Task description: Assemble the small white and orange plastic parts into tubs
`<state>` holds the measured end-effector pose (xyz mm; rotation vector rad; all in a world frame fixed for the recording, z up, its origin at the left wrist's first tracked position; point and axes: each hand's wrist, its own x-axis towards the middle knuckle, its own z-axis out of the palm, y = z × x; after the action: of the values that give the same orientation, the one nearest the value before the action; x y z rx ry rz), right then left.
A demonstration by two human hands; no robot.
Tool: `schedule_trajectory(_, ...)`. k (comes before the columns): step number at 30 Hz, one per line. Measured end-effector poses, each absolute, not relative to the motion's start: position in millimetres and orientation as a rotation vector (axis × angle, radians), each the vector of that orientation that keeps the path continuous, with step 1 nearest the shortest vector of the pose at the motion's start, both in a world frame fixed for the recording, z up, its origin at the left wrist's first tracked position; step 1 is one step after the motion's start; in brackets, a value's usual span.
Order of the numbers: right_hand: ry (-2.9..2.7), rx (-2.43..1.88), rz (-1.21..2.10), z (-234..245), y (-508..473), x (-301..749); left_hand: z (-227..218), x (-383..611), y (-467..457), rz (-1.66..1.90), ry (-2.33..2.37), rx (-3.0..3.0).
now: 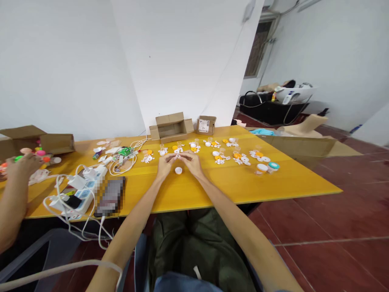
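Note:
Over the yellow table [194, 194], my left hand [165, 164] and my right hand [192, 163] meet fingertip to fingertip. Pinched between them is a small white plastic part [178, 155], too small to name. Just below, between my wrists, a round white cap [178, 170] rests on the tabletop. Small groups of white and orange plastic parts lie around: one near my left hand has an orange disc [149, 152], and several sit to the right, among them a white disc [265, 159]. Two clear jars stand at the right, one with a white lid [262, 167], one with a teal lid [274, 165].
An open cardboard box [172, 132] and a smaller box [206, 125] stand against the wall. At left are a power strip [88, 190] with tangled white cables and a blurred-out phone [110, 196]. Another person's hand [22, 166] reaches near a box [57, 142] of colourful items.

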<state>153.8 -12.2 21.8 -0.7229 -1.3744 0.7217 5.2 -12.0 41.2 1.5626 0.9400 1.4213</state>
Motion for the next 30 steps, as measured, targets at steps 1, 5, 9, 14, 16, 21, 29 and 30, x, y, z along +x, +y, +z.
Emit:
schedule_trajectory(1, -1.382, -0.725, 0.715, 21.2, -11.5, 154.0, 41.7, 5.4, -12.5, 1.421, 0.936, 1.558)
schedule_trajectory(5, -1.405, -0.724, 0.692, 19.2, -9.4, 154.6, 42.0, 5.1, -12.8, 1.434, 0.928, 1.543)
schedule_trajectory(9, -1.414, -0.710, 0.699, 19.4, -9.4, 154.2, 39.8, 4.1, -10.5, 1.449, 0.936, 1.521)
schedule_trajectory(14, -1.397, -0.699, 0.707, 20.5, -10.3, 153.0, 38.9, 3.7, -8.8, 1.447, 0.929, 1.505)
schedule_trajectory(16, -1.387, -0.696, 0.705, 20.5, -10.1, 153.0, 38.9, 3.4, -8.5, 1.444, 0.925, 1.503)
schedule_trajectory(21, -1.371, -0.694, 0.704, 19.1, -7.3, 154.3, 37.2, 2.1, -6.2, 1.442, 0.918, 1.495)
schedule_trajectory(29, -1.364, -0.718, 0.692, 17.8, -5.1, 154.3, 35.1, 1.4, -4.7, 1.438, 0.933, 1.486)
schedule_trajectory(30, -1.358, -0.715, 0.698, 17.9, -5.3, 154.3, 34.8, 1.3, -4.6, 1.437, 0.932, 1.484)
